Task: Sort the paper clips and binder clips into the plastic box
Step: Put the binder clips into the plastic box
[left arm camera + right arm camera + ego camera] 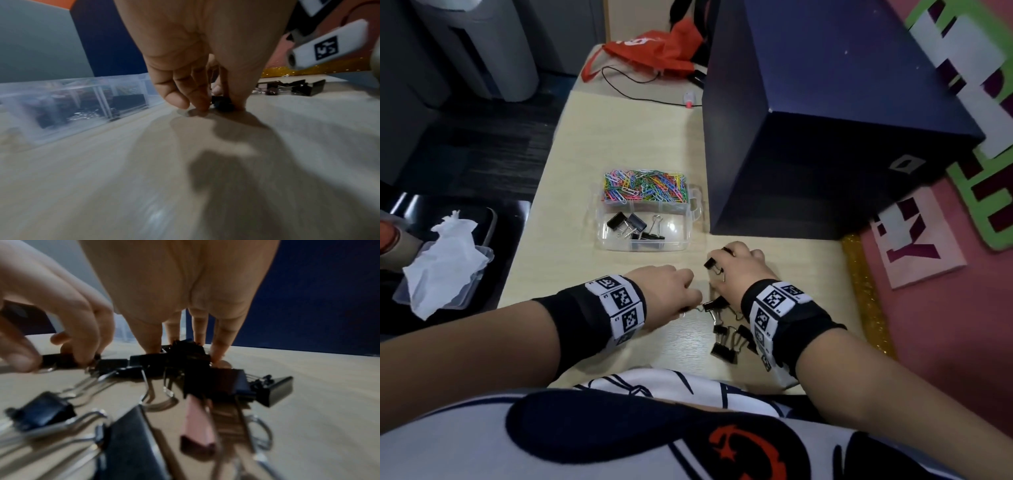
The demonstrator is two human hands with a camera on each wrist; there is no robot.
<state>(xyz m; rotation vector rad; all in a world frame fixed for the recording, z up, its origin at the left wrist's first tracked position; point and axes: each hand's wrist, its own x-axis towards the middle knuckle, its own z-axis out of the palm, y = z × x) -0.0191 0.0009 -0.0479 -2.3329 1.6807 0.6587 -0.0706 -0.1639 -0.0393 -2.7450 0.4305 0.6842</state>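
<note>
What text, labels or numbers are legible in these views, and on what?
"Y" (probably): dark cut-out letter on the pink panel; the letters beside it are unclear.
Green panel: cut-out letters, cropped, not readable.
Wristband markers: coded squares only; the tiny characters beside them are too small to read.
Blue box badge: too small.
Red bag: white print, blurred.
No full word is readable.

pale wooden table [640, 144] carries a clear plastic box [643, 245], loose binder clips [726, 339], a big navy box [825, 137], an orange bag [654, 48].
</note>
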